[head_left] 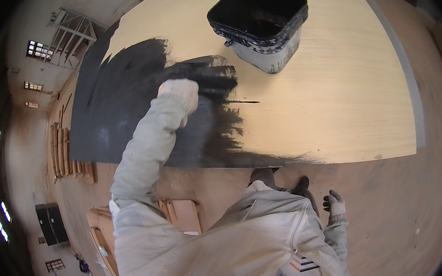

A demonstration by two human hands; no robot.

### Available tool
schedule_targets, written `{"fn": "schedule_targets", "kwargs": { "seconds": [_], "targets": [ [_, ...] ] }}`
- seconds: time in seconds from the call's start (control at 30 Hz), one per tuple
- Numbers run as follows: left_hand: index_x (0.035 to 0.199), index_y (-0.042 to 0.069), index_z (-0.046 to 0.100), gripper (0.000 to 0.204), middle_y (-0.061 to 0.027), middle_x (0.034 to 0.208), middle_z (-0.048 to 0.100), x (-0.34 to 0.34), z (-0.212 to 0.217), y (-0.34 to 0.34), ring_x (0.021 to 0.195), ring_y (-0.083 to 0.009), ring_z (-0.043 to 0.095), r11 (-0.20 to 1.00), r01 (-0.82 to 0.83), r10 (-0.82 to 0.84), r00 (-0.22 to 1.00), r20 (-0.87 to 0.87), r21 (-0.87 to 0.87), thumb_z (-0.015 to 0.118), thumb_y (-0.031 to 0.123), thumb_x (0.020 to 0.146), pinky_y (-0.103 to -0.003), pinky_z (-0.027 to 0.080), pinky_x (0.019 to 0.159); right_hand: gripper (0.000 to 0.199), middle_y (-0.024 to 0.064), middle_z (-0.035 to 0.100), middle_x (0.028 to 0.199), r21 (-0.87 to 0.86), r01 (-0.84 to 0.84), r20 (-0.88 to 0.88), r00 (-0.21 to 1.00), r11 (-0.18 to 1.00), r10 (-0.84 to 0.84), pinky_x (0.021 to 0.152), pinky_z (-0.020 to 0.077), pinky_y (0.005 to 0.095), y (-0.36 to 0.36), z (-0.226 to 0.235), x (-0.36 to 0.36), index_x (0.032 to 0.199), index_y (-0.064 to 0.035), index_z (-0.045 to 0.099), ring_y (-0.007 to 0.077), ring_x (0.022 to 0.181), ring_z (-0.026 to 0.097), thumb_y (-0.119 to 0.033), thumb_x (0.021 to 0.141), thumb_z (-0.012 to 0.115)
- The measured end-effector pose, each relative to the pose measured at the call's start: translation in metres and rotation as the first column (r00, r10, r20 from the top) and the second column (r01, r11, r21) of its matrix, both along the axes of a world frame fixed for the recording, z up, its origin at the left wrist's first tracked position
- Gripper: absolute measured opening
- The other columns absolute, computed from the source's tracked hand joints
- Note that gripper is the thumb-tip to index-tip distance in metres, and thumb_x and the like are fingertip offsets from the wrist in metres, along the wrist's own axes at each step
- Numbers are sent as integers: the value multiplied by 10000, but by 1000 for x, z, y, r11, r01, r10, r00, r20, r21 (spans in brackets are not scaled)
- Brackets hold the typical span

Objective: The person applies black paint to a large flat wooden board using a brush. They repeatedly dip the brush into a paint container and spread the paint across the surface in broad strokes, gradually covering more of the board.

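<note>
My left hand [179, 91], in a whitish glove, is closed in a fist over the black-painted part of a pale wood panel [351, 97]. Whatever it grips is hidden beneath the hand. Wet-looking black paint [124, 98] covers the panel's left side and ends in ragged strokes, with a thin dark streak to the right of them. A square paint bucket [270, 55], pale outside and black inside, stands on the bare wood beyond my hand. My right hand [335, 205], in a glove with dark fingers, hangs by my side with fingers apart and nothing in it.
The panel's near edge runs just in front of my feet [302, 184]. Wooden poles [60, 150] lie beyond its left end. Wooden pieces [185, 215] rest on the brown floor below my left arm. A metal frame [73, 33] stands by the far-left wall.
</note>
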State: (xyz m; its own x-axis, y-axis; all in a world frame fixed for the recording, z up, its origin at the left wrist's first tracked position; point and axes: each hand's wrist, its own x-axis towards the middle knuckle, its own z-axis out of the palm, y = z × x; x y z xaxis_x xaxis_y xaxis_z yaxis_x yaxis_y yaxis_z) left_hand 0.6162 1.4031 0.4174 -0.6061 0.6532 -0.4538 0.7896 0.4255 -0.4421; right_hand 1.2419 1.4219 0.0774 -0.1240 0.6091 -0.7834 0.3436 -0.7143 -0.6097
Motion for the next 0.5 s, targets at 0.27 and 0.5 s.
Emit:
{"fn": "schedule_targets", "kwargs": {
  "seconds": [0.27, 0.5],
  "targets": [
    [1205, 125, 740, 299, -150, 1094, 790, 151, 34, -90, 1049, -349, 762, 989, -49, 62, 994, 85, -141, 591, 284, 1000, -503, 597, 900, 457, 90, 747, 979, -26, 3, 76, 997, 1000, -1, 566, 541, 313, 58, -24, 114, 1459, -51, 605, 139, 676, 652, -161, 1015, 600],
    [1223, 174, 691, 297, -142, 875, 768, 276, -11, -71, 855, -374, 758, 874, -162, 99, 983, 157, 458, 584, 331, 994, -547, 592, 755, 398, 99, 761, 1048, 282, -609, -209, 715, 742, 667, 773, 574, 292, 71, 87, 29, 1406, -14, 642, 148, 863, 696, -177, 1043, 621]
  ]
}}
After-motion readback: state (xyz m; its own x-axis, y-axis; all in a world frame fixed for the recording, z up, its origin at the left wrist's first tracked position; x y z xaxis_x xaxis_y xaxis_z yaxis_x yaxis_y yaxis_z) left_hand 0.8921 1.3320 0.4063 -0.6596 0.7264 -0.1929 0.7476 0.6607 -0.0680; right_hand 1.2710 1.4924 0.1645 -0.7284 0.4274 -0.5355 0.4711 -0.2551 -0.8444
